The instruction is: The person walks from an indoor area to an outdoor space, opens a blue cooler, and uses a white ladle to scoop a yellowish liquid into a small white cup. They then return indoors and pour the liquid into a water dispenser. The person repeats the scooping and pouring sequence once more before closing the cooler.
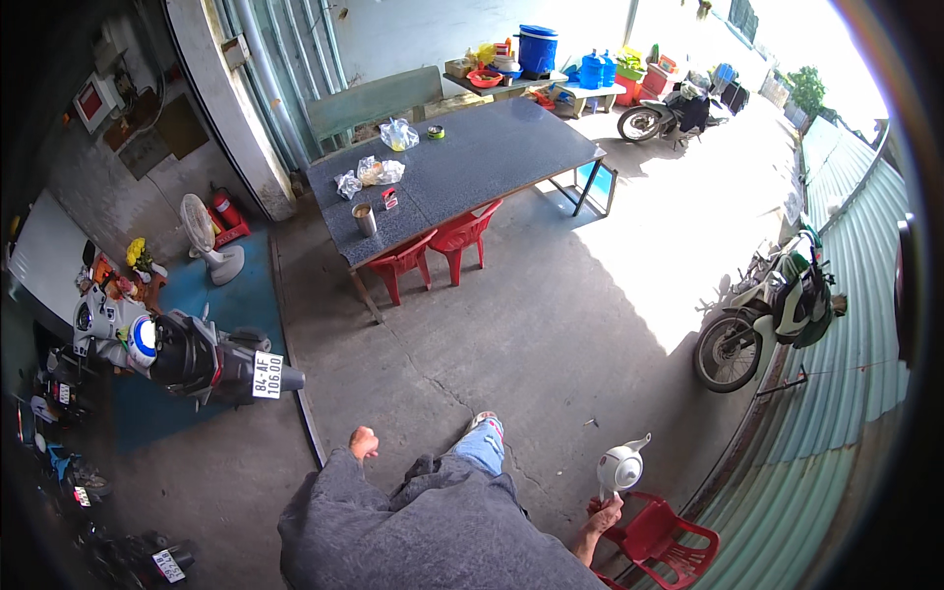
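Note:
My right hand (604,513) grips a white teapot (619,472) by its handle, out at my right side. The teapot's spout points away and to the right, and its lid is on. Just beyond that hand, nearer the wall, stands a red plastic chair (664,541). My left hand (364,442) hangs at my left side with its fingers curled in, and nothing shows in it. One foot in a shoe (484,421) is stretched forward on the concrete floor.
Ahead is a dark table (472,157) with a metal cup (365,219), plastic bags (398,135) and red chairs (462,239) under its edge. Motorbikes stand left (197,359) and right (752,334), the right one by a corrugated wall (836,393). A fan (208,241) is at left.

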`<state>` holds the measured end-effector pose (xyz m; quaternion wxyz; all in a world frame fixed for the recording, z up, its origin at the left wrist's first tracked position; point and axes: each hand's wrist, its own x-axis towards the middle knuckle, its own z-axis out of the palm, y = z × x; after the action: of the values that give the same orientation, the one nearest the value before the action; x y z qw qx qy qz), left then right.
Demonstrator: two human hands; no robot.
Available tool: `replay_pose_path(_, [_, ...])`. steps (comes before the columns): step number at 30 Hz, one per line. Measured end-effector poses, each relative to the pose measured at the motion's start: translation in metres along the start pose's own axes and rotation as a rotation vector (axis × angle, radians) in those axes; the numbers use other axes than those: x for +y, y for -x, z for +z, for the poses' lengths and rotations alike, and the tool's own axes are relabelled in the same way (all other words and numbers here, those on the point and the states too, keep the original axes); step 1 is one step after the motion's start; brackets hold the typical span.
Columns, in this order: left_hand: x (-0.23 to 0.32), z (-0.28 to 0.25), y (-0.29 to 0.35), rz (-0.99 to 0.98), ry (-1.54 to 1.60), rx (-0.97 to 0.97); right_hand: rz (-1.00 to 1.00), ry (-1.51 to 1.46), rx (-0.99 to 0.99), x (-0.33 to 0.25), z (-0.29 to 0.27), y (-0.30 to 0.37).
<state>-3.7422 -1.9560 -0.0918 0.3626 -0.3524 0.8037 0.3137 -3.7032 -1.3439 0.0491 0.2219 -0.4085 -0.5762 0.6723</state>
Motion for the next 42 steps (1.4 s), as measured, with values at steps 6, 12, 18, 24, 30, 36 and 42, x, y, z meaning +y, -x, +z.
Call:
replay_pose_path(6, [0.112,0.000,-0.064,-0.192,0.130,0.036,0.016,-0.056,0.027,-0.045,0.103,-0.169])
replay_pose_path(12, [0.492,0.017,-0.174,0.205,0.085,0.075,0.079,0.023,0.127,-0.108,0.174,-0.315])
replay_pose_path(18, [0.915,0.083,-0.190,0.800,0.087,-0.008,0.045,0.050,0.215,-0.155,0.237,-0.461])
replay_pose_path(24, [1.138,0.146,-0.209,0.995,0.063,-0.174,-0.018,0.078,0.217,-0.191,0.307,-0.645])
replay_pose_path(30, [1.161,0.136,-0.295,0.413,-0.120,-0.284,-0.029,0.099,0.114,-0.269,0.396,-0.829])
replay_pose_path(36, [1.180,0.104,-0.342,-0.035,0.001,-0.165,-0.056,0.060,-0.017,-0.319,0.496,-1.013])
replay_pose_path(42, [1.327,0.091,-0.420,-0.146,0.172,-0.091,-0.044,0.103,-0.035,-0.346,0.622,-1.176])
